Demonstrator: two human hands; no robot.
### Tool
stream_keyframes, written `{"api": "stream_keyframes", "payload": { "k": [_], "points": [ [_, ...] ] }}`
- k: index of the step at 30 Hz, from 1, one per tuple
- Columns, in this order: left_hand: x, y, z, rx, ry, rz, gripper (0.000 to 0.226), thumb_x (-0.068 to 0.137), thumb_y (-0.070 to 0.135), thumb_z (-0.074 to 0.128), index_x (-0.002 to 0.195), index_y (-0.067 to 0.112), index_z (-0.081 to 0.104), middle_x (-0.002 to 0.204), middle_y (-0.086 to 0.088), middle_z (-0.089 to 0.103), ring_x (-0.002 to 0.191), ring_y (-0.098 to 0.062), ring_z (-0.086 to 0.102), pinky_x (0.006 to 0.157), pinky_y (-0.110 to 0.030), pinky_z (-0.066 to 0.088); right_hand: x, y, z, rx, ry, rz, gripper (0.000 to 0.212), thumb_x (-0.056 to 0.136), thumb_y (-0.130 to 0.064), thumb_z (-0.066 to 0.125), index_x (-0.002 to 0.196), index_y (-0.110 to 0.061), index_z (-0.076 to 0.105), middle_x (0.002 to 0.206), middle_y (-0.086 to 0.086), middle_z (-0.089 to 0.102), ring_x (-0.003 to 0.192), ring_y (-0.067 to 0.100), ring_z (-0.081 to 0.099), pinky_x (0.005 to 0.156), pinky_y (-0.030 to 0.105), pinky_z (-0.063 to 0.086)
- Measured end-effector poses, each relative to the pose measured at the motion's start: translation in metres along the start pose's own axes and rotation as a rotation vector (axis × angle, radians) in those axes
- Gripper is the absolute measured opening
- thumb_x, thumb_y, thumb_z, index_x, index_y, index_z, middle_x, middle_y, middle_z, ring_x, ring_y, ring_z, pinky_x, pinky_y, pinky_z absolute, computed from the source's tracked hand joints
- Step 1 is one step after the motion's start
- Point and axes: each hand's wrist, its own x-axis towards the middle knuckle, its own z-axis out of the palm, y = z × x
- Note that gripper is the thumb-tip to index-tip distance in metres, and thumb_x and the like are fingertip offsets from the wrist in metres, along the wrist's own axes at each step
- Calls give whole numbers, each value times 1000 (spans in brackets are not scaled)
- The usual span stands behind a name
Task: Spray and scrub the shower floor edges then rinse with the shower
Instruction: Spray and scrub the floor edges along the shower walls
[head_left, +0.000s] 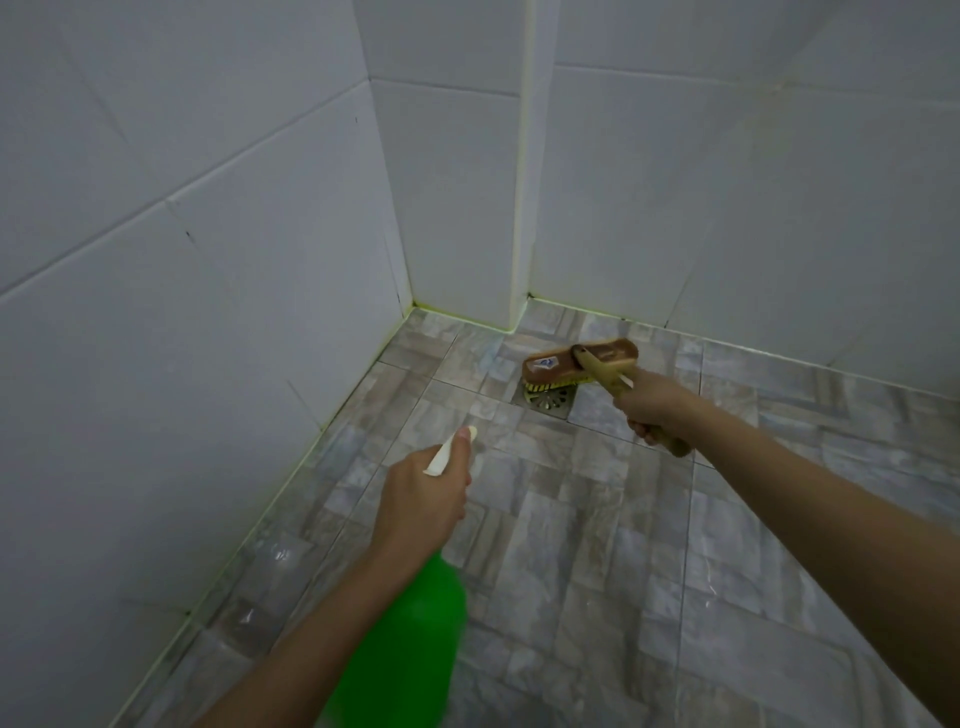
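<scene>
In the head view, the only marking is a small pale sticker on the brown back of the scrub brush, too blurred to read. One brush, one green spray bottle, one metal floor drain and two hands show. The left hand, lower centre, has its fingers wrapped round the bottle's white spray head, whose tip points toward the upper middle; the trigger is hidden behind the fingers and the bottle's base is cut off at the bottom edge. The right hand, centre right, grips the brush's wooden handle, with the yellow bristles resting on the grey tiled floor at the drain's far edge, near the white wall corner. Yellow-green staining lines the floor edge at left.
</scene>
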Motion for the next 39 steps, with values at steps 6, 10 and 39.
{"api": "stream_keyframes", "payload": {
  "k": [6,10,39],
  "points": [
    [6,0,-10,-25,33,-48,54,99,52,50,70,11,71,63,-5,71,61,-18,70,53,-24,46,-20,-23,12,-344,-155,-4,74,97,-4,33,149,-41,-4,89,19,57,54,19,49,40,26,42],
    [7,2,-16,-39,24,-7,49,101,50,46,84,13,73,81,-7,74,65,-24,73,42,-15,43,-7,-8,35,-534,17,-130,66,94,1,34,153,-18,11,134,22,46,66,22,54,48,32,47],
    [8,15,-21,-133,34,59,34,105,44,43,81,38,66,105,-31,67,55,-25,49,42,-17,44,-29,-34,21,-831,-1,-147,65,95,0,37,152,-7,5,155,15,21,88,28,59,74,39,50]
  ]
}}
